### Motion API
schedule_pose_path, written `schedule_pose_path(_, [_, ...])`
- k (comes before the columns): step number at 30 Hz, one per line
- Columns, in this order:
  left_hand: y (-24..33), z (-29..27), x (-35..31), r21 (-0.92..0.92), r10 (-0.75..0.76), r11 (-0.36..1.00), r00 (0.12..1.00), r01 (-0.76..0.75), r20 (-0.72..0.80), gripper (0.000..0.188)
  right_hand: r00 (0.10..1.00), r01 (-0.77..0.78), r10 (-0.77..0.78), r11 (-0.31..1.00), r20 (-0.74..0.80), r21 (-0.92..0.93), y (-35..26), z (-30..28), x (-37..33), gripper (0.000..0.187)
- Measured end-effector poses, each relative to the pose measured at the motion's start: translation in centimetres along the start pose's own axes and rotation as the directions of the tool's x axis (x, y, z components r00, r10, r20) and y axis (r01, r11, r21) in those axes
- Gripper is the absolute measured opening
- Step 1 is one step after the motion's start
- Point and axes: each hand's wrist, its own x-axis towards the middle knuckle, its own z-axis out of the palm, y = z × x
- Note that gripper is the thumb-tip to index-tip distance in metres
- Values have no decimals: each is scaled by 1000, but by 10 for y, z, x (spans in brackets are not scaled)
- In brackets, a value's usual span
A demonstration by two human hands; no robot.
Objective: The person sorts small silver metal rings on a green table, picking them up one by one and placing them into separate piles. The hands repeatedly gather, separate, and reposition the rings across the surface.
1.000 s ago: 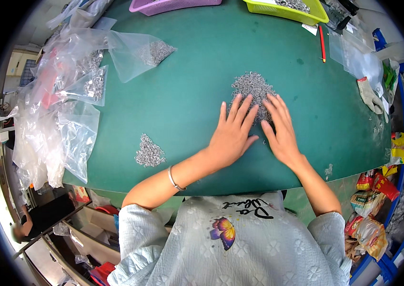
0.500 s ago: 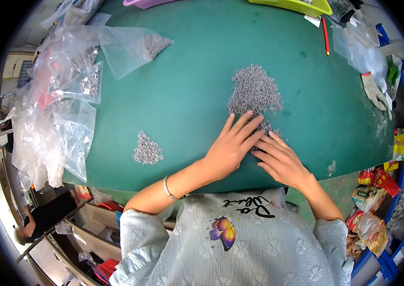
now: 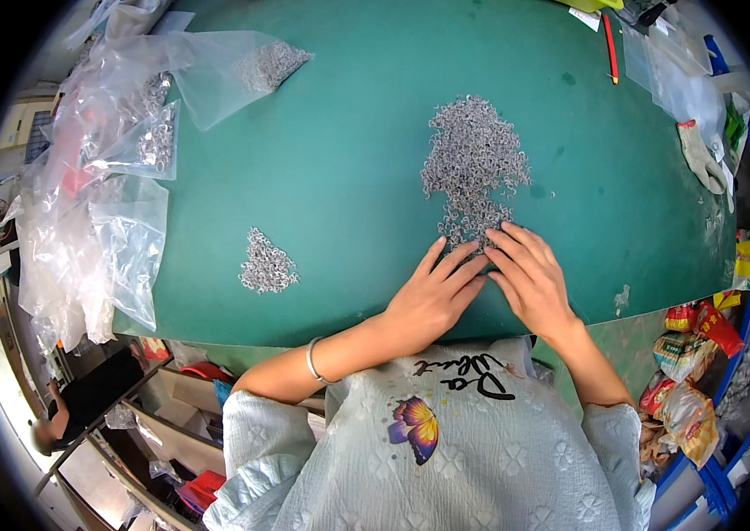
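A large heap of small grey metal rings or hooks [image 3: 474,150] lies on the green table [image 3: 348,159], trailing toward me in a narrower strip. At the near end of that strip my left hand [image 3: 439,290] rests with its fingers spread, the tips touching the loose pieces. Beside it my right hand [image 3: 530,276] lies on the strip's right edge, fingers stretched out and slightly bent. Both hands are low on the table, their fingertips nearly meeting. Further left sits a smaller pile of the same metal pieces [image 3: 268,264], apart from either hand.
Clear plastic bags [image 3: 132,230], some with metal pieces inside, cover the table's left side. A red pencil-like stick [image 3: 610,50] and a whitish glove [image 3: 700,159] lie at the right. Colourful packages [image 3: 692,425] stand beyond the right edge. Another person [image 3: 92,398] is at far left.
Both hands have drawn back toward me and spread slightly apart, uncovering the strip of metal pieces below the heap. The whole view has shifted a little.
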Motion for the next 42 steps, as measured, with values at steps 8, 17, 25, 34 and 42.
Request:
schedule_pose_path(8, [0,-3,-3,21,-24,999,993,27,-112,41,982,-128,120,991,-148,-46,7,-11,2,32])
schedule_pose_path(17, [-9,-13,-7,102,-129,985,989,135,-65,39,944,-74,111,989,310,-130,1,-23,-10,60])
schedule_pose_path(25, [12,-3,-28,69,-168,982,980,176,-106,34,959,-106,126,990,255,-89,-12,-26,-34,62])
schedule_pose_path(34, [25,14,-5,114,-211,960,928,256,-307,33,962,-143,119,987,-248,-79,-13,3,-29,25])
schedule_pose_path(42, [19,20,0,80,-279,937,867,340,-414,22,961,-148,96,971,-258,-190,-14,13,-19,17])
